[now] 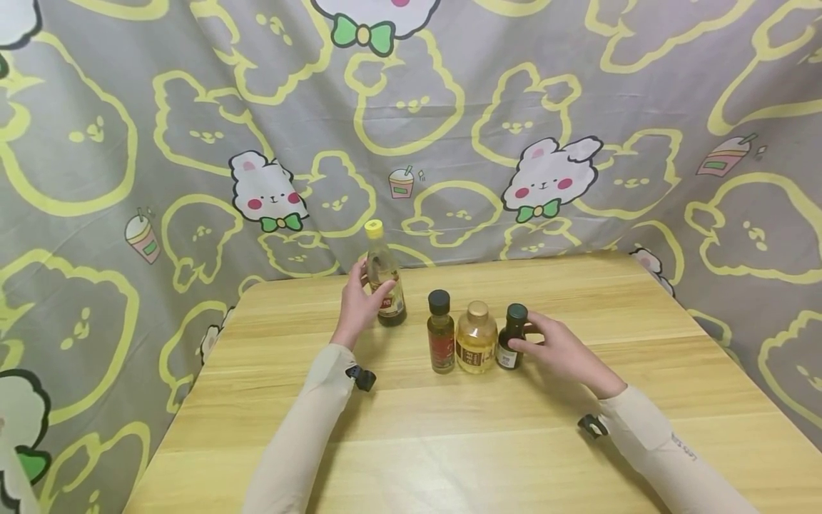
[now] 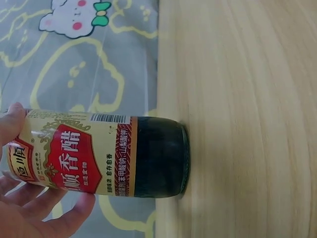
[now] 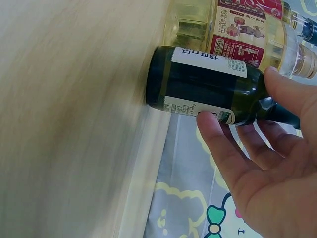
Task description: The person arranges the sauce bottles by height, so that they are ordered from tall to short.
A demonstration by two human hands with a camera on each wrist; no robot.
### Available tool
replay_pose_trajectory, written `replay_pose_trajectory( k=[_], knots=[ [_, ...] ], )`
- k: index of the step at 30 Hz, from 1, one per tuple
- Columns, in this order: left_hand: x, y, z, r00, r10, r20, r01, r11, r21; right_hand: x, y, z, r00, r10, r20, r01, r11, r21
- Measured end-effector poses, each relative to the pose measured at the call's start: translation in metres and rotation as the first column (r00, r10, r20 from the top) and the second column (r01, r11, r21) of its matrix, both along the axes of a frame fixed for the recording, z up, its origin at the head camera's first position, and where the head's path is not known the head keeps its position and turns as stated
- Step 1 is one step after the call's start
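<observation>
My left hand [image 1: 359, 305] grips a tall vinegar bottle [image 1: 393, 305] with a yellow cap, standing at the back left of the table. The left wrist view shows its cream and red label and dark contents, with fingers and thumb around the label. My right hand [image 1: 566, 355] holds a small dark green bottle [image 1: 507, 350] between thumb and fingers near its shoulder; a white label [image 3: 205, 60] wraps it. Directly beside that bottle stands a round clear bottle of yellow liquid [image 1: 477, 350]. A slim bottle [image 1: 441, 346] with a black cap and red label stands left of it.
The wooden table [image 1: 411, 442] stretches in front of the bottles. Behind it hangs a grey curtain [image 1: 443, 107] with yellow outlines and cartoon animals, meeting the table's back edge. A small black wrist device [image 1: 362, 378] sits at the left cuff, another [image 1: 592, 426] at the right.
</observation>
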State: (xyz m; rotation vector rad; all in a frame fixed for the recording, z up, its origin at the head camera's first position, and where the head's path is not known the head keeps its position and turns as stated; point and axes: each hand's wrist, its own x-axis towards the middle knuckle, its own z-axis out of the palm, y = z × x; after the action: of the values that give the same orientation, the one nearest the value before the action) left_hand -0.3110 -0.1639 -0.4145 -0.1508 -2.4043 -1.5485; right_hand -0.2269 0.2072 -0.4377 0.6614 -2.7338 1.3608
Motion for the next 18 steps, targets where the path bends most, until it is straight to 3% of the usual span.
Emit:
replay_pose_trajectory(
  k=[18],
  knots=[
    [-0.023,-0.01,-0.001,0.999,0.044,-0.028,-0.044,0.999,0.016,-0.001,0.0,-0.001,1.0,-0.004,0.009,0.005,1.0,-0.007]
  ],
)
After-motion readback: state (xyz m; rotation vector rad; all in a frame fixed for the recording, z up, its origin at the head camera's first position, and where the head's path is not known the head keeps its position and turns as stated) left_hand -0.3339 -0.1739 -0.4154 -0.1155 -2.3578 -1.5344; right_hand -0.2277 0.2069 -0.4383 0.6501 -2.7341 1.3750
